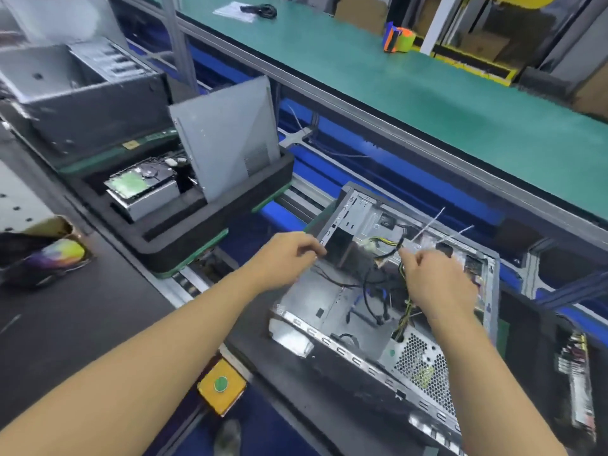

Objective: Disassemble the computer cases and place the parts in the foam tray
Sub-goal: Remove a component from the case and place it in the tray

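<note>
An opened computer case (316, 301) lies on its side on the conveyor in front of me, its inside full of black, blue and yellow cables. My left hand (286, 258) grips the case's upper left edge. My right hand (437, 281) is closed on a bundle of cables (391, 248) inside the case, near white cable ties (434, 218). The power supply (418, 360) with its honeycomb grille sits at the case's near corner. To the left, the black foam tray (184, 235) holds a hard drive (141, 189) and a grey side panel (227, 136) standing upright.
Another dark computer case (82, 103) sits behind the tray at far left. A yellow box with a green button (221, 385) is on the conveyor edge near me. A circuit board (577, 383) lies at right. A green bench (394, 83) carries an orange tape dispenser (399, 39).
</note>
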The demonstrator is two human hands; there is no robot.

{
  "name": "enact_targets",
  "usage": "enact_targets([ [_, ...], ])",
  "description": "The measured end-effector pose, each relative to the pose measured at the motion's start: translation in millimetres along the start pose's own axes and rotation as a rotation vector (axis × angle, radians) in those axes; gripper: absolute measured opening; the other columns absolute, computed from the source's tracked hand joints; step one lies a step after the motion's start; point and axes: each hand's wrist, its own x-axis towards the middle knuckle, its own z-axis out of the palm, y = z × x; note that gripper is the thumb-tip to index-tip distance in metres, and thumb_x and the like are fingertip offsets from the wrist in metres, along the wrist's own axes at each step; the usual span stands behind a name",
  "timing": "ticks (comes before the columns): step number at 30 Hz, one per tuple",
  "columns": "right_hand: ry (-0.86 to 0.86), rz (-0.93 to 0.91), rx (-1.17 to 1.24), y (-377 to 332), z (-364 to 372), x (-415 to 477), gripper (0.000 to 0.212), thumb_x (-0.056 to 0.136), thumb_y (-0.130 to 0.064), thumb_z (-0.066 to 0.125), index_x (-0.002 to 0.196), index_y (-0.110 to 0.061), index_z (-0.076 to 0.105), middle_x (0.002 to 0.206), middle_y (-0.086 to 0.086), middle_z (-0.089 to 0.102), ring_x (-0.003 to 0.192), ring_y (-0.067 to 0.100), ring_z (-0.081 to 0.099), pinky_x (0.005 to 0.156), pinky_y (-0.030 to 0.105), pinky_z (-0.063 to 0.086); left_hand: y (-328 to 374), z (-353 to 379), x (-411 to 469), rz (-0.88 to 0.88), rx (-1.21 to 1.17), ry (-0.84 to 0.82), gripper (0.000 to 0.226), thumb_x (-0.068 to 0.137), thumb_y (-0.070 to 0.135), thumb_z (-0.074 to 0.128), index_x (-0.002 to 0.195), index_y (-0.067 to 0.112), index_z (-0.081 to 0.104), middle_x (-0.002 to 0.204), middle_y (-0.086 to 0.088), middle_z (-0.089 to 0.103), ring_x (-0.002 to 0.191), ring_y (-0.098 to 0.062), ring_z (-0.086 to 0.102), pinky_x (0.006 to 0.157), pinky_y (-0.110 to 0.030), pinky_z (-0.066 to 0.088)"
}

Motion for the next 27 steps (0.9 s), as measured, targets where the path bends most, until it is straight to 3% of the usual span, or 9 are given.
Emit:
enact_targets([
  [3, -0.062, 0.043, -0.157, -27.5, -2.5, -0.4, 0.065, 0.096, -0.065, 0.045, 0.115, -0.004, 0.054, 0.085, 0.01, 0.06, 0.081, 0.033, 0.057, 0.062, 0.035, 0.034, -33.3, -42.7, -23.0, -0.165, -0.06, 0.192, 0.028, 0.09, 0.012, 0.055, 0.085, 0.034, 0.071, 0.08, 0.018, 0.072, 0.075, -0.005, 0.066, 0.06, -0.011, 0.047],
  [7, -0.049, -0.052, 0.086, -65.6, 6.3, -18.1, 0.056, 0.093, -0.055, 0.054, 0.113, -0.005, 0.04, 0.109, 0.016, 0.059, 0.094, 0.04, 0.06, 0.072, 0.043, 0.041, -91.9, -91.2, -65.3, -0.481, 0.09, 0.086, 0.013, 0.091, 0.013, 0.061, 0.095, 0.02, 0.07, 0.088, 0.0, 0.072, 0.074, -0.015, 0.066, 0.052, -0.016, 0.047],
  [9, -0.103, -0.24, 0.267, -89.3, 14.2, -36.6, 0.033, 0.093, -0.046, 0.054, 0.092, -0.016, 0.041, 0.085, 0.005, 0.059, 0.076, 0.032, 0.054, 0.061, 0.039, 0.037, -118.9, -102.5, -89.5, -0.622, 0.257, -0.063, 0.012, 0.095, 0.017, 0.057, 0.097, 0.015, 0.068, 0.093, -0.001, 0.068, 0.081, -0.02, 0.064, 0.067, -0.022, 0.051],
  [11, -0.209, -0.465, 0.415, -113.7, 24.9, -61.1, 0.029, 0.091, -0.037, 0.055, 0.074, -0.021, 0.039, 0.063, -0.004, 0.05, 0.063, 0.023, 0.046, 0.056, 0.037, 0.038, -142.3, -100.9, -111.6, -0.772, 0.444, -0.231, 0.021, 0.098, 0.025, 0.055, 0.099, 0.008, 0.068, 0.1, -0.008, 0.065, 0.094, -0.025, 0.062, 0.08, -0.029, 0.048],
  [13, -0.335, -0.626, 0.453, -134.6, 40.2, -82.8, 0.032, 0.091, -0.033, 0.057, 0.069, -0.019, 0.038, 0.059, -0.001, 0.047, 0.061, 0.022, 0.044, 0.059, 0.04, 0.042, -166.3, -92.5, -131.7, -0.907, 0.561, -0.348, 0.037, 0.098, 0.036, 0.056, 0.106, 0.001, 0.068, 0.111, -0.012, 0.065, 0.112, -0.029, 0.062, 0.093, -0.033, 0.049],
  [16, -0.501, -0.703, 0.505, -154.9, 66.1, -103.3, 0.032, 0.092, -0.029, 0.059, 0.069, -0.018, 0.039, 0.059, -0.003, 0.046, 0.057, 0.016, 0.039, 0.059, 0.037, 0.041, -202.6, -80.7, -163.3, -1.106, 0.558, -0.293, 0.053, 0.094, 0.044, 0.063, 0.127, 0.003, 0.059, 0.136, -0.012, 0.058, 0.126, -0.03, 0.054, 0.101, -0.033, 0.047],
  [18, -0.579, -0.719, 0.499, -163.6, 83.3, -115.5, 0.03, 0.091, -0.03, 0.059, 0.07, -0.018, 0.04, 0.061, -0.003, 0.049, 0.058, 0.016, 0.041, 0.061, 0.038, 0.044, -220.6, -77.2, -182.0, -1.178, 0.516, -0.218, 0.057, 0.093, 0.042, 0.065, 0.134, 0.004, 0.054, 0.14, -0.014, 0.055, 0.126, -0.031, 0.055, 0.102, -0.033, 0.046],
  [21, -0.74, -0.748, 0.413, -171.3, 113.6, -134.8, 0.027, 0.09, -0.034, 0.057, 0.074, -0.017, 0.044, 0.07, 0.0, 0.057, 0.067, 0.024, 0.052, 0.067, 0.039, 0.049, -237.2, -78.8, -202.8, -1.213, 0.453, -0.138, 0.048, 0.094, 0.037, 0.064, 0.129, 0.003, 0.058, 0.133, -0.013, 0.06, 0.12, -0.03, 0.059, 0.097, -0.031, 0.047],
  [27, -1.033, -0.856, 0.157, -180.0, 165.2, -160.2, 0.009, 0.094, -0.033, 0.053, 0.089, -0.026, 0.052, 0.088, -0.01, 0.061, 0.086, 0.019, 0.06, 0.078, 0.034, 0.05, -251.0, -87.8, -229.5, -1.227, 0.396, -0.064, 0.036, 0.095, 0.03, 0.059, 0.119, 0.004, 0.067, 0.122, -0.013, 0.067, 0.114, -0.028, 0.063, 0.089, -0.029, 0.048],
])
